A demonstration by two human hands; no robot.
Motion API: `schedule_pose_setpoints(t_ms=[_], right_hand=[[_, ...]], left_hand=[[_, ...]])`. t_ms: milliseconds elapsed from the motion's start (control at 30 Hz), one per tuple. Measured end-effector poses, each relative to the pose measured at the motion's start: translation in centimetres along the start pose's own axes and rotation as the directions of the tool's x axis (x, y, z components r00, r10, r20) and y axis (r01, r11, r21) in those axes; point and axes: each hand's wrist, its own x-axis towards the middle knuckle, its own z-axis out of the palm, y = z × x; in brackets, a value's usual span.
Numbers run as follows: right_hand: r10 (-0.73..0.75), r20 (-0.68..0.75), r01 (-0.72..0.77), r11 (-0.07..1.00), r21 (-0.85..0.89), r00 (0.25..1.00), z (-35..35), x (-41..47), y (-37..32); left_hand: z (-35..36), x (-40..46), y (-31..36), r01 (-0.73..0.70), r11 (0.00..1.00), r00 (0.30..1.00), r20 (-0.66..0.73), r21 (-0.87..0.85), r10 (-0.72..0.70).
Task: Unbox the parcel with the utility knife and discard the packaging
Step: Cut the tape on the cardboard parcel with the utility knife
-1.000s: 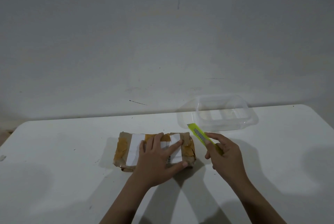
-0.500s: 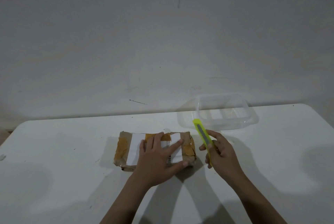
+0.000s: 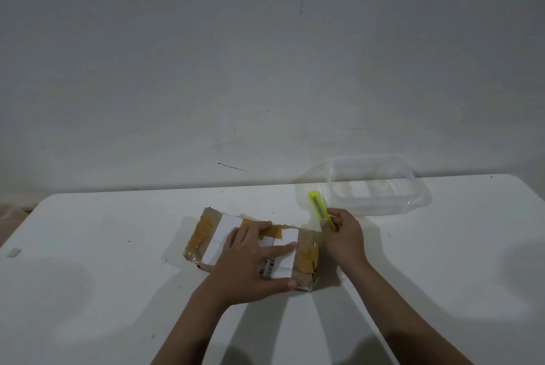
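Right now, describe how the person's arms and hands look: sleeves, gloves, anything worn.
Both arms are bare as far as the picture shows: no sleeve reaches the forearms. The left hand and right hand wear no gloves. No watch, bracelet or ring can be made out, though the dim light hides fine detail. The fingernails look short.

No legible text; barcode (image 3: 267, 266) on parcel (image 3: 206, 235) label, digits unreadable.
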Motion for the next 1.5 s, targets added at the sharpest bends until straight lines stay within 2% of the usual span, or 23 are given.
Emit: schedule_pose_setpoints(t_ms=[233, 433, 633, 733, 1067, 1133, 1200, 1300, 1400, 1500], right_hand=[[-0.08, -0.015, 0.079, 0.992, -0.096, 0.997, 0.6, -0.3, 0.7], [-0.267, -0.078, 0.259, 0.961, -0.095, 0.961, -0.5, -1.5, 1.2], [-0.345, 0.016, 0.331, 0.887, -0.321, 0.939, -2.2, -1.2, 3.0], [-0.355, 0.048, 0.349, 0.871, -0.346, 0.934, -2.3, -1.2, 3.7], [-0.382, 0.05, 0.379, 0.874, -0.304, 0.923, -1.2, 0.2, 2.3], [-0.423, -0.006, 0.411, 0.882, -0.23, 0.906, -1.2, -0.3, 1.5], [-0.449, -0.015, 0.445, 0.889, -0.109, 0.893, -1.4, -1.0, 0.5], [-0.369, 0.14, 0.368, 0.929, 0.036, 0.919, -1.7, -1.7, -0.9], [-0.288, 0.306, 0.292, 0.956, 0.034, 0.907, -1.8, -2.1, -1.1], [-0.266, 0.331, 0.272, 0.962, 0.027, 0.905, -1.7, -2.6, -0.9]], left_hand=[[-0.1, -0.1, 0.2, 0.004, 1.0, 1.0, -0.023, -0.009, -0.004], [-0.1, 0.0, 0.4, 0.01, 1.0, 0.999, -0.044, -0.026, -0.011], [0.0, -0.1, 0.2, 0.012, 1.0, 0.999, -0.04, -0.025, -0.012], [0.1, -0.1, 0.3, 0.008, 1.0, 0.999, -0.037, -0.029, -0.009], [-0.3, -0.1, 0.1, 0.005, 0.998, 1.0, 0.001, -0.056, -0.005], [-0.9, -0.2, 0.1, 0.032, 0.986, 0.999, -0.017, -0.163, -0.036], [-1.2, -0.6, 0.2, 0.086, 0.978, 0.988, -0.109, -0.19, -0.108], [-1.6, -1.6, 0.6, 0.226, 0.973, 0.932, -0.281, -0.044, -0.229], [-1.5, -2.6, 0.7, 0.365, 0.928, 0.909, -0.247, 0.078, -0.337], [-1.4, -2.9, 0.2, 0.389, 0.917, 0.911, -0.183, 0.085, -0.37]])
